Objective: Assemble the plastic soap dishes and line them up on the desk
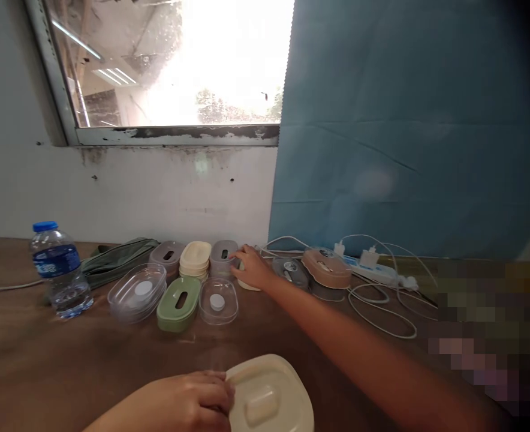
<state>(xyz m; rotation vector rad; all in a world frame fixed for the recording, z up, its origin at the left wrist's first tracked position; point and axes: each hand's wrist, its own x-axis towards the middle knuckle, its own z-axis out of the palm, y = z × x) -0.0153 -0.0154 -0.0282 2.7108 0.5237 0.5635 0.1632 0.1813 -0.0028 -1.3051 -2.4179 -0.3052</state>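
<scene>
My left hand (193, 401) grips the left edge of a cream oval plastic lid (287, 390) with a raised middle, low in the view. My right hand (255, 269) reaches to the back of the table, its fingers bent over a cream plastic piece (248, 287) that it mostly hides. Just left of those fingers stands a stack of grey slotted lids (220, 255). Beside it are stacked cream lids (195, 252) and another grey slotted stack (168, 255). In front lie a green slotted lid (193, 294) and a clear lid with a white disc (227, 300).
Stacked clear lids (121, 294) and a water bottle (58, 291) stand to the left, before a grey-green bag (121, 258). Right of my hand are a grey box (289, 270), a brown box (337, 276), a power strip (382, 273) and loose white cables (382, 332).
</scene>
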